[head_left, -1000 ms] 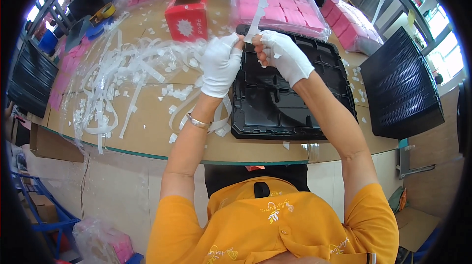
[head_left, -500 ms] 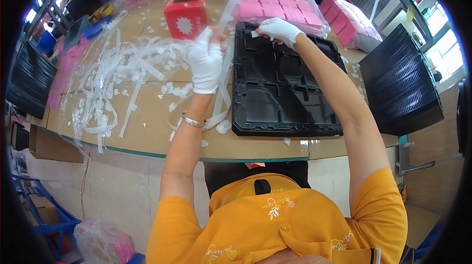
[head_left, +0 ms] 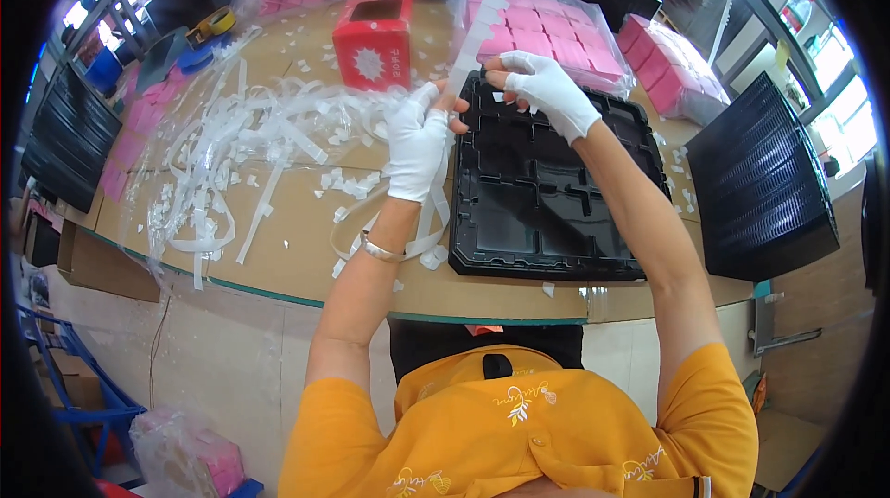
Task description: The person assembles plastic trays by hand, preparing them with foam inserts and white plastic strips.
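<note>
Scene: A person in an orange shirt works standing at a wooden table (head_left: 306,248), both hands in white gloves, seen from above.
Left hand (head_left: 417,141): Raised just above the table edge of the black tray (head_left: 547,192), fingers closed together on the lower end of a white strip (head_left: 482,20), apparently to anchor it.
Right hand (head_left: 547,90): Held over the tray's far rim, thumb and fingers pinched on the same strip a little higher, so the two grips sit close together on it.
Strip: Pale, notched along its edge, running up and away from the hands toward the top of the frame; its slack tail loops down past the left wrist, which wears a metal bangle (head_left: 380,249).
Tray: Moulded black plastic with empty compartments, lying flat directly under the hands.
Offcuts: A loose heap of white strips and scraps (head_left: 232,155) spreads across the table to the left, within easy reach.
Surroundings: A red box (head_left: 374,39) stands beyond the hands; bagged pink packs (head_left: 556,30) lie behind the tray; a stack of black trays (head_left: 760,183) sits at right.
</note>
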Action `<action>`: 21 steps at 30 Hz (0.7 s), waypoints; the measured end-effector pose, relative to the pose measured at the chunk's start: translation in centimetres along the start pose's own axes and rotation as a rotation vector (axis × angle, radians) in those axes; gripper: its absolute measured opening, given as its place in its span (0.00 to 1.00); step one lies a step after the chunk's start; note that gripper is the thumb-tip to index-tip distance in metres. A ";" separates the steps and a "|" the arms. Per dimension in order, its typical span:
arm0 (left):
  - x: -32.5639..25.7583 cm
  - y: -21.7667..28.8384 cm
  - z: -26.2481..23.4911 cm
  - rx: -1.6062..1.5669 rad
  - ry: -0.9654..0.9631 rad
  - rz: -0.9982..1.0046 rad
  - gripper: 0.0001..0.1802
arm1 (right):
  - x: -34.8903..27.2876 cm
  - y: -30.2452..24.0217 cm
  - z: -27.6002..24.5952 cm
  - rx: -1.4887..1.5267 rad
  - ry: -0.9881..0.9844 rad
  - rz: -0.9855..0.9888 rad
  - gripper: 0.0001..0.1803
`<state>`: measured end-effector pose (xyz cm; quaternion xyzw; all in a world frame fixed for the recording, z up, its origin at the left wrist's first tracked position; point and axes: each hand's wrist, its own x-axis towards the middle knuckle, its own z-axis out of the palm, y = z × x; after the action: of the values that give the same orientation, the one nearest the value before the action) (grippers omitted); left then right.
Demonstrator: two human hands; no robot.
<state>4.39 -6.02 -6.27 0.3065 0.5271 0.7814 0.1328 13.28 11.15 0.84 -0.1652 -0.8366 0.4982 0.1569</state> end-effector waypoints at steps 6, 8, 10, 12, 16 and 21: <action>-0.4 0.0 0.3 0.008 0.023 -0.011 0.17 | -0.9 -3.0 2.0 0.079 0.064 -0.048 0.18; -0.5 -0.2 0.3 0.033 0.028 0.023 0.16 | -1.4 -4.0 1.9 0.074 0.064 -0.024 0.17; -0.4 -0.5 0.1 0.056 0.035 0.061 0.14 | -1.8 -4.8 1.7 0.066 0.063 -0.004 0.16; -0.4 -0.7 -0.4 0.347 0.070 0.328 0.12 | -2.2 -5.2 1.7 0.139 0.048 0.127 0.14; -0.3 -1.3 -0.5 0.409 0.115 0.463 0.10 | -2.8 -5.7 1.5 0.190 0.043 0.160 0.13; 0.2 -1.4 -1.1 0.368 0.082 0.349 0.12 | -5.3 -5.4 -0.9 0.256 -0.061 0.185 0.12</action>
<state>3.39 -6.13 -7.79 0.3800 0.6046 0.6950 -0.0836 17.73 7.17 5.48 -0.2052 -0.7518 0.6179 0.1048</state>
